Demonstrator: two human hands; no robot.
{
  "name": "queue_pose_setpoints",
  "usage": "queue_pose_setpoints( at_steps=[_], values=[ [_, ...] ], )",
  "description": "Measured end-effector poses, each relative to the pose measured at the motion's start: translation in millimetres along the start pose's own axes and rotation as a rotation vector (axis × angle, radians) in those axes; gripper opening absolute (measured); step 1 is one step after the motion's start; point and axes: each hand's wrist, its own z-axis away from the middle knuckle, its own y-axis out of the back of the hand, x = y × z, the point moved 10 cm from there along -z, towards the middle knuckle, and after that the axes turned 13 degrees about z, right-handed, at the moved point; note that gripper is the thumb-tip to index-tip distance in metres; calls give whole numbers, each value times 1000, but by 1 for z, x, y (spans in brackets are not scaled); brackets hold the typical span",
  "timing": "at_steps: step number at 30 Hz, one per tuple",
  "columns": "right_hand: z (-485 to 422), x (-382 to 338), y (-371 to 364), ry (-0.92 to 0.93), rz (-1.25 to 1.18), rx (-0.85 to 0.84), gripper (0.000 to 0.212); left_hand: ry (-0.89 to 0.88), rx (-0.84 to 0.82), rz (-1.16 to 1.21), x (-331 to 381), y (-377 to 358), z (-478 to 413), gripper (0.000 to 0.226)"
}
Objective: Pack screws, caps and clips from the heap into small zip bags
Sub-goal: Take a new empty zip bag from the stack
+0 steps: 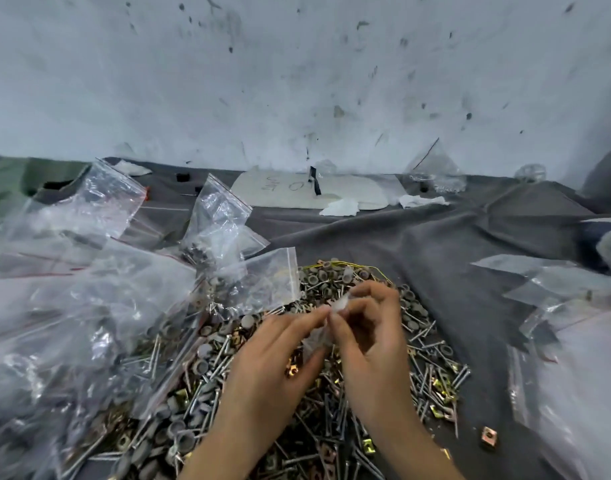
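Note:
A heap of screws, grey caps and brass clips (207, 382) covers the near middle of the grey cloth. Above it, my left hand (273, 362) and my right hand (370, 337) meet and both pinch a small clear zip bag (319, 336), which hangs crumpled between their fingertips. A brass clip (292, 368) shows just under my left fingers. The bag's contents cannot be made out through the blur.
Filled zip bags (89, 299) pile up at the left, partly over the heap. Flat empty bags (567, 327) lie at the right. A lone brass clip (488, 437) sits on the grey cloth (435, 244). A white sheet (311, 190) lies by the stained wall.

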Motion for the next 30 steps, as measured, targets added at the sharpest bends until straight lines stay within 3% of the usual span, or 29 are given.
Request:
queue_pose_setpoints(
  at_steps=[5,8,10,14,18,20,22,23,24,26,28,30],
  values=[
    [8,4,-2,7,-36,-54,36,62,28,96,1,0,0,38],
    [10,-7,1,77,-3,-47,39,129,174,136,-7,18,2,20],
    [9,-16,9,143,83,6,34,80,196,69,-3,24,1,10],
    [7,-30,25,262,212,130,22,-32,62,35,12,14,0,19],
    [-1,-5,44,6,26,178,17,-75,-104,126,25,-3,1,21],
    [-10,9,37,-95,-79,-2,19,-73,-113,135,26,-3,-1,20],
    [-17,18,27,-158,-283,-227,25,52,-37,295,17,7,-3,19],
    [-21,24,33,-183,-331,-248,27,127,22,418,9,13,-3,21],
    [-26,32,43,-197,-285,-214,25,188,79,544,2,19,-2,23],
    [-34,55,65,-223,159,-140,17,269,163,729,-9,26,-1,24],
    [-32,84,64,-307,725,-309,9,302,163,684,-15,26,-2,23],
    [-17,112,51,-425,951,-563,12,243,80,451,-12,21,-4,22]
  ],
)
